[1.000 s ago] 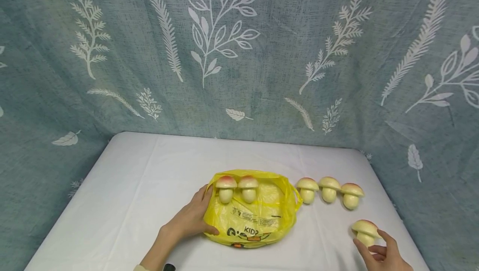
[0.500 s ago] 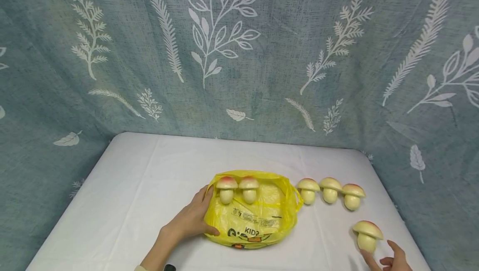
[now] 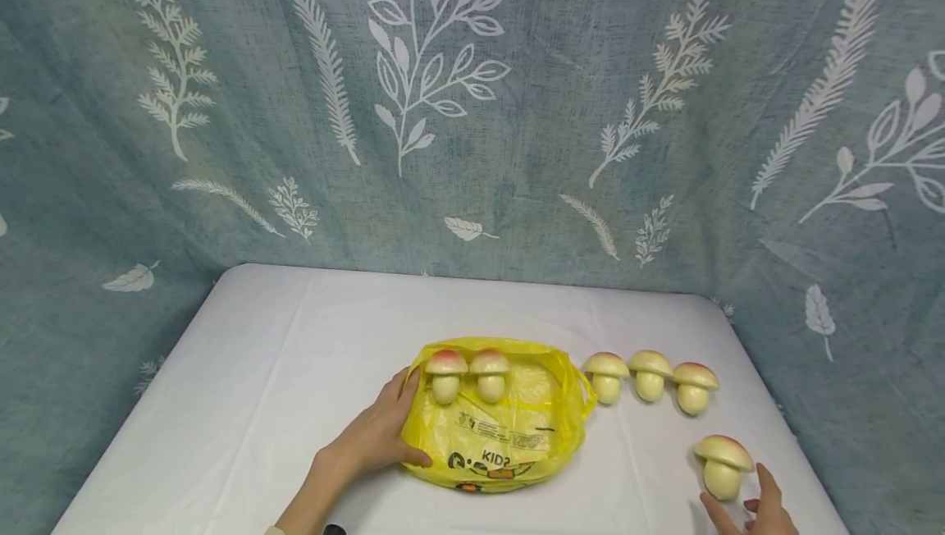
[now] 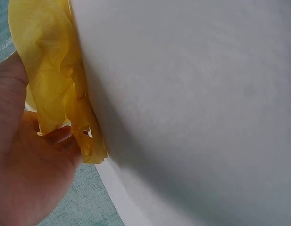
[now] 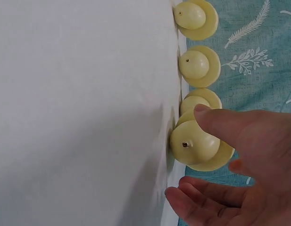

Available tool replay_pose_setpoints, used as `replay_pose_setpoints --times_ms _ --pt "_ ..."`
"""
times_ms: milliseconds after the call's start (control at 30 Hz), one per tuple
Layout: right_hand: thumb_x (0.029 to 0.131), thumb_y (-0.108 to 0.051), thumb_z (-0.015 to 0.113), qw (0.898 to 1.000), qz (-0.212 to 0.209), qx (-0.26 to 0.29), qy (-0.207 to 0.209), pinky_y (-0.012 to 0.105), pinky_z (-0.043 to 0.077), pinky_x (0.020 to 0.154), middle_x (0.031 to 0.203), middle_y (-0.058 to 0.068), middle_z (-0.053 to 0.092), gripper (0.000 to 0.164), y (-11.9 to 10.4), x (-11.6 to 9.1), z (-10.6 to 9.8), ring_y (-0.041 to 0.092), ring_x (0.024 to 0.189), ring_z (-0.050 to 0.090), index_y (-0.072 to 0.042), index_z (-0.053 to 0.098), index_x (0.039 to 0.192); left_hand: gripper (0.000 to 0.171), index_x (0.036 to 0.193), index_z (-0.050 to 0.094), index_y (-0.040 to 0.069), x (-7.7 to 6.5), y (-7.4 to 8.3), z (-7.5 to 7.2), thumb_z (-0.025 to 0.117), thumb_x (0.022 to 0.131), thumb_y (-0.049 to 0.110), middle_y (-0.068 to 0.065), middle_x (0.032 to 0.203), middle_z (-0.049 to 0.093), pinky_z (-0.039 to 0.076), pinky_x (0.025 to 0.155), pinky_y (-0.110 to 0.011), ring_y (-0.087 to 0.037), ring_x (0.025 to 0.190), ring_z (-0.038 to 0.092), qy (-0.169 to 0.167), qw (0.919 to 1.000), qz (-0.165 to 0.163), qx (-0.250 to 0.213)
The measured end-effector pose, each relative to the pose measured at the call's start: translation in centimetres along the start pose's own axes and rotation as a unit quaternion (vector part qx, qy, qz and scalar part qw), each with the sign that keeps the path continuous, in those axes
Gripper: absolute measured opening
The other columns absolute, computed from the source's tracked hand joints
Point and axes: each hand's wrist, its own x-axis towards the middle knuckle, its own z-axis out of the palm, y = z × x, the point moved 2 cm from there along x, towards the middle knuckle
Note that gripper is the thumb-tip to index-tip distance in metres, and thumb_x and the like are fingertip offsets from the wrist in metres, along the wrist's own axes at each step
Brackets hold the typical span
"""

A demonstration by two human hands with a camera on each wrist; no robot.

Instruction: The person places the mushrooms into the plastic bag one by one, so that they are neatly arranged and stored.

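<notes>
A yellow plastic bag [image 3: 509, 428] lies on the white table, its mouth toward the top. Two toy mushrooms [image 3: 446, 387] with reddish caps lie on its upper left part. At its left side my left hand [image 3: 372, 432] grips the edge, thumb in front; the left wrist view shows the crumpled bag [image 4: 46, 70] between thumb and fingers. Near the right front, a single toy mushroom [image 3: 723, 477] lies cap away from me. My right hand [image 3: 768, 510] is beside its stem, thumb and forefinger spread apart. In the right wrist view the thumb partly covers that mushroom [image 5: 197, 146].
Three more toy mushrooms [image 3: 650, 383] stand in a row to the right of the bag, near its handle loop. White cloth covers the table [image 3: 244, 404]. A green leaf-patterned curtain [image 3: 332, 108] hangs behind and around it.
My right hand first touched the single mushroom's cap, then drew back to the right; now it is close around the stem again. My left hand and the bag have stayed in place.
</notes>
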Motion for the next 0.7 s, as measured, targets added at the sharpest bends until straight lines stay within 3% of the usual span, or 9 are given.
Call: replay_pose_setpoints --times_ms 200,400,700 --pt "0.084 -0.042 0.075 0.999 -0.038 -0.003 0.009 0.044 0.050 0.060 0.099 0.039 0.054 0.110 -0.4 0.0 0.4 0.034 0.074 0.061 0.014 0.006 0.149 0.129 0.159 0.012 0.003 -0.1 0.0 0.1 0.090 0.066 0.049 -0.023 0.160 0.016 0.035 0.110 -0.051 -0.037 0.144 0.025 0.002 1.0000 0.000 0.008" --pt "0.088 -0.024 0.070 0.999 -0.033 -0.009 0.031 0.043 0.048 0.056 0.097 0.038 0.055 0.099 -1.1 -0.2 0.4 0.033 0.070 0.060 0.010 0.002 0.151 0.128 0.158 0.013 0.002 0.0 0.0 0.0 0.090 0.066 0.049 -0.024 0.160 0.016 0.036 0.109 -0.052 -0.039 0.144 0.025 -0.001 0.9999 -0.004 0.010" --pt "0.091 -0.021 0.065 0.997 -0.062 0.005 0.045 0.040 0.048 0.053 0.101 0.041 0.055 0.091 -1.0 0.0 0.5 0.031 0.067 0.061 0.012 0.004 0.151 0.129 0.158 0.012 0.002 0.0 -0.1 0.1 0.089 0.067 0.050 -0.024 0.160 0.015 0.036 0.110 -0.052 -0.038 0.144 0.024 -0.005 0.9999 -0.011 0.012"
